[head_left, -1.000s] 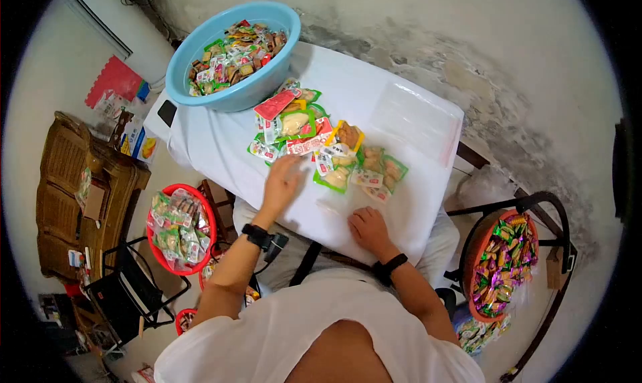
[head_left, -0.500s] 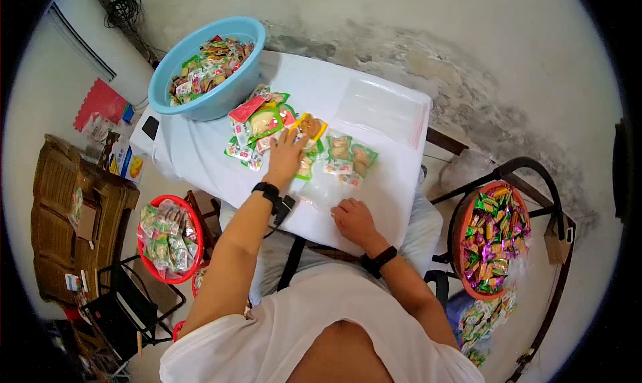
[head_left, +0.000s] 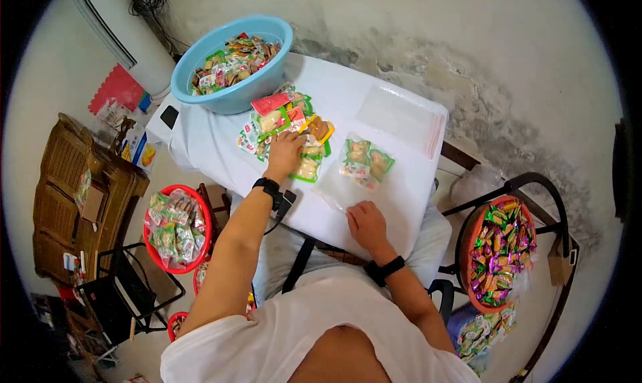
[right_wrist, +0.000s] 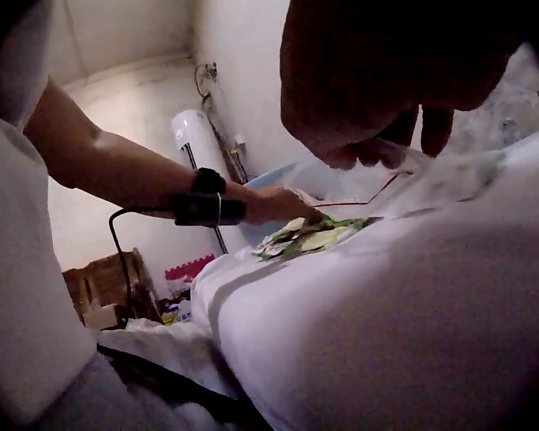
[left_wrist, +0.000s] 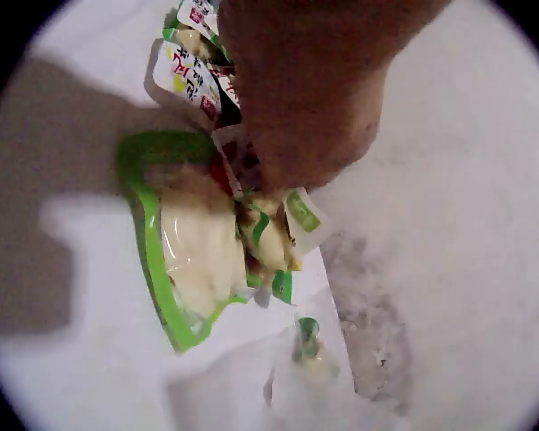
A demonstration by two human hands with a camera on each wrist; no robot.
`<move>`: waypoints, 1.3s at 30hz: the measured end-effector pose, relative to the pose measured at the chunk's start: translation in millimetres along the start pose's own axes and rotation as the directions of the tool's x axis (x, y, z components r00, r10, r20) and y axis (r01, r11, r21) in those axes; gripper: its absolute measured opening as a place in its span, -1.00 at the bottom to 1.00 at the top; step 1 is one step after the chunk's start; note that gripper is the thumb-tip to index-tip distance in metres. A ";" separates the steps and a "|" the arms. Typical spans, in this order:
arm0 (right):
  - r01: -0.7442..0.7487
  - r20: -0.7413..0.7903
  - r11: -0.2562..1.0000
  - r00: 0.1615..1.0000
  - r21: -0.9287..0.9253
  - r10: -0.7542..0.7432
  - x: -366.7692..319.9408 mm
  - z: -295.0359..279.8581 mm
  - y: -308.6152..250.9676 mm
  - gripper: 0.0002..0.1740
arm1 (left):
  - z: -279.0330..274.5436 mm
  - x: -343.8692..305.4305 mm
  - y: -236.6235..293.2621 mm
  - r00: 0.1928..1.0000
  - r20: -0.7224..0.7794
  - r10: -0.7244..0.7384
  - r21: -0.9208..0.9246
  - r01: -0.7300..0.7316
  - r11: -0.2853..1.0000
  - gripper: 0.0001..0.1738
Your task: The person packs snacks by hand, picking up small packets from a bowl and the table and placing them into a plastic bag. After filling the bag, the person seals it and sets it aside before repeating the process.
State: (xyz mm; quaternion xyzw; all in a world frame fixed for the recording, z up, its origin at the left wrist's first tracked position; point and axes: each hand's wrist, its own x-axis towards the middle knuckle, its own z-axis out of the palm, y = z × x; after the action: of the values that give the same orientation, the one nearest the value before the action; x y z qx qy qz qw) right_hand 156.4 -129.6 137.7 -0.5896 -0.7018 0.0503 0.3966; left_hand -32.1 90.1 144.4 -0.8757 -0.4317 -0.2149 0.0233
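Note:
My left hand [head_left: 286,154] rests on a pile of snack packets, its fingers spread over them beside a yellow-edged packet [head_left: 318,130]. A green-edged packet with pale contents [left_wrist: 198,247] lies close by the hand in the left wrist view. At the near edge of a clear plastic bag [head_left: 332,186], my right hand [head_left: 366,224] pinches the film between thumb and fingers, as the right wrist view shows. Inside that bag are several green-edged packets [head_left: 380,164], lying flat on the white-covered table [head_left: 401,202].
A blue basin [head_left: 281,65] full of packets stands at the table's far left. Flat clear bags [head_left: 401,119] lie at the far right. Red baskets [head_left: 209,216] of packets stand left of the table; a round tub [head_left: 466,276] of wrapped sweets is at right.
My left hand has moved forward from the near edge of the pile onto the packets. The right hand stays at the bag's near edge. The head view has shifted slightly.

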 end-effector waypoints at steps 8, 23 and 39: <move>0.018 -0.005 0.999 1.000 -0.034 -0.018 7.6 -1.6 -8.5 -0.93 | -16.2 25.4 6.4 0.995 0.043 -0.089 -0.087 0.092 0.992 -0.83; -0.280 -0.043 0.912 0.951 0.299 0.306 35.8 -3.8 -3.0 -0.91 | -111.2 -115.0 77.2 0.690 0.418 -0.591 -0.902 0.391 -0.182 -0.75; -0.097 -0.203 0.987 0.972 0.130 0.122 29.3 -10.4 -14.0 -0.89 | -30.3 -117.8 140.2 0.706 0.564 -0.428 -0.825 0.463 -0.324 -0.72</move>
State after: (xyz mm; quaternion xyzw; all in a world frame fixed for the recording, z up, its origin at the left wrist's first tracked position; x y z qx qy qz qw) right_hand 152.0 -112.5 166.8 -0.6050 -0.6179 0.0513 0.4996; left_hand 1.5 -92.4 145.4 -0.3629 -0.4325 -0.4331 -0.7026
